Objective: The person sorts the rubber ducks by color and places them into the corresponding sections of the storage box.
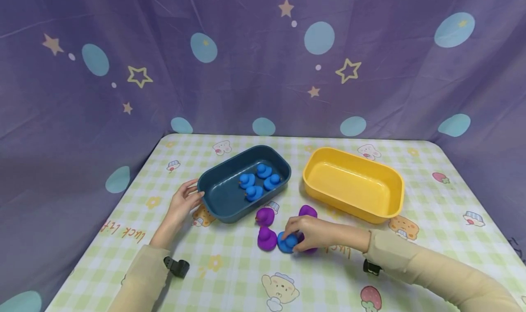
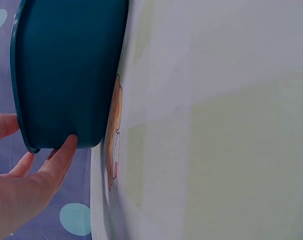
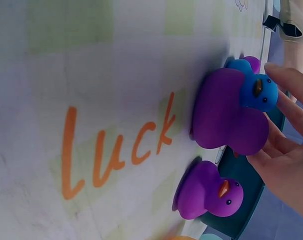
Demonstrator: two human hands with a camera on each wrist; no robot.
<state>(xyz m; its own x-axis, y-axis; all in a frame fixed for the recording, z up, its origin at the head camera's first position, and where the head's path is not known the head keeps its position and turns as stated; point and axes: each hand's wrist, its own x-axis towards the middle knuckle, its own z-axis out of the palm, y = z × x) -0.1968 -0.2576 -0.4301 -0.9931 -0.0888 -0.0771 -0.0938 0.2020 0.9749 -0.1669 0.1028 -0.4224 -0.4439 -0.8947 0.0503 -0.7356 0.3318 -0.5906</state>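
My left hand (image 1: pixel 183 202) rests with its fingers against the near-left end of a dark teal tray (image 1: pixel 222 213); in the left wrist view, fingertips touch its outer wall and rim. Several blue rubber ducks (image 1: pixel 254 193) stand inside that tray. On the tablecloth, my right hand (image 1: pixel 311 232) pinches a blue rubber duck (image 1: pixel 287 242) between thumb and fingers. Purple rubber ducks surround it: one at the left (image 1: pixel 267 239), another behind that (image 1: pixel 265 217), one beyond the hand (image 1: pixel 308 211). A further purple duck (image 3: pixel 219 107), mostly hidden from the head, fills the right wrist view's front.
A yellow tray (image 1: pixel 354 184) with nothing visible inside stands right of the teal one. Both are on a table with a green-checked cartoon cloth (image 1: pixel 230 280). A purple patterned curtain (image 1: pixel 255 74) hangs behind and beside the table.
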